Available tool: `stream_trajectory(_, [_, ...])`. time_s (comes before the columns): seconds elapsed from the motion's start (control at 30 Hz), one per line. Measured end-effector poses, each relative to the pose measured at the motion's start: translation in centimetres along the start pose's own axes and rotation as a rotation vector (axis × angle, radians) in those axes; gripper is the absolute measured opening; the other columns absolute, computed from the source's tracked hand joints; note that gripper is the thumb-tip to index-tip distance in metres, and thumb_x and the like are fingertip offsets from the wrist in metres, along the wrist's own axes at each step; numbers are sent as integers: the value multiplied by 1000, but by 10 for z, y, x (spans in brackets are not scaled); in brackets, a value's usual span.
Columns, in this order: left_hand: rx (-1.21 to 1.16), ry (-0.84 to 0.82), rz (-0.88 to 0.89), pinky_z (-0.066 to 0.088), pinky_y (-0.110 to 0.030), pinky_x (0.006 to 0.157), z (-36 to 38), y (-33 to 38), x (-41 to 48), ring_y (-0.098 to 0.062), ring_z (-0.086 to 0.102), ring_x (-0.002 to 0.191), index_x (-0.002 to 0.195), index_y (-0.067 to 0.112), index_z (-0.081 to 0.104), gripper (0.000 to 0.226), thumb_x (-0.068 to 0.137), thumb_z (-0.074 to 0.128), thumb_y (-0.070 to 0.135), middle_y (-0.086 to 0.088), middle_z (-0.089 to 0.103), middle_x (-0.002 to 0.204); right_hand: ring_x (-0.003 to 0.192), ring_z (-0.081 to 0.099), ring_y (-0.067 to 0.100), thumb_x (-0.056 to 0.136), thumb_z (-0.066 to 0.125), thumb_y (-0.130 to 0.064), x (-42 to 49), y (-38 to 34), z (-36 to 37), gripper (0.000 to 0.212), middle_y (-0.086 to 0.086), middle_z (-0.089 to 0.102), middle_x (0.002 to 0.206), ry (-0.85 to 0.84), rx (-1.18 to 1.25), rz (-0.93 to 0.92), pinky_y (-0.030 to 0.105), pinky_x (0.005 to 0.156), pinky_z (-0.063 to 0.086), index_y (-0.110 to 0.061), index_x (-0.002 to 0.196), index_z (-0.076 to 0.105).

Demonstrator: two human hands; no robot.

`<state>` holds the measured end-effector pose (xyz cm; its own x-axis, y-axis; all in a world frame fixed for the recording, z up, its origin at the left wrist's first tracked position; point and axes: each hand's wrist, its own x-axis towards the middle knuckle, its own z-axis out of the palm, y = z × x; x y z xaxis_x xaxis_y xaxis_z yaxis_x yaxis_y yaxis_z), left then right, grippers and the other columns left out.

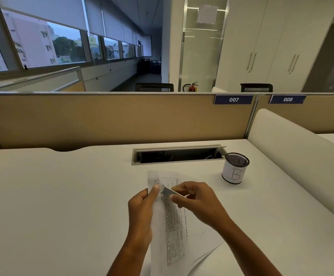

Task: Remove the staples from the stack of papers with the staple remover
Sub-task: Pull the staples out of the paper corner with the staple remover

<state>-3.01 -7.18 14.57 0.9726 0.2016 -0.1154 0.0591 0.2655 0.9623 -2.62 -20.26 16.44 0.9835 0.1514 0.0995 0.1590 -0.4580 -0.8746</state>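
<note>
A stack of printed papers (174, 228) is held up over the white desk, running from near the desk's middle toward me. My left hand (142, 212) pinches its left edge near the top, thumb on the front sheet. My right hand (198, 200) grips a flat metal staple remover (169, 191), whose tip rests against the paper's upper left part next to my left thumb. No staple is discernible.
A black mesh pen cup (235, 168) with a white label marked B stands to the right of the papers. An open cable slot (179, 155) lies in the desk behind them. Tan partition panels (112, 120) close off the back; a white divider (297, 156) bounds the right.
</note>
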Motion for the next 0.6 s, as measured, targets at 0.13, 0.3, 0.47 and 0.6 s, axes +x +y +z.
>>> stream_trajectory(0.13, [10, 22, 14, 48, -28, 51, 0, 1, -2, -25, 62, 67, 70, 21, 65, 17, 83, 56, 25, -2, 68, 72, 75, 60, 6, 78, 68, -28, -2, 1, 5, 12, -5, 68, 87, 73, -1, -39, 22, 69, 52, -21, 88, 66])
stream_trajectory(0.3, [20, 38, 45, 50, -28, 53, 1, 1, -4, -23, 62, 65, 67, 23, 65, 18, 83, 57, 25, 2, 68, 65, 78, 61, 1, 78, 68, -29, -7, 2, 9, 22, -8, 68, 87, 157, -12, -89, 10, 70, 48, -17, 96, 68])
stream_trajectory(0.47, [48, 53, 87, 52, -34, 64, 3, -2, -5, -27, 60, 70, 67, 24, 63, 18, 83, 56, 25, -1, 66, 71, 73, 61, 0, 77, 68, -27, -10, 0, 12, 18, -12, 66, 79, 234, -2, -110, 7, 65, 47, -18, 93, 69])
stream_trajectory(0.6, [26, 63, 77, 51, -31, 59, 3, -1, -4, -25, 59, 67, 66, 21, 63, 17, 82, 58, 21, -3, 65, 71, 75, 60, 2, 79, 66, -27, -8, -2, 12, 23, -7, 68, 87, 221, -50, -137, 10, 71, 48, -16, 99, 68])
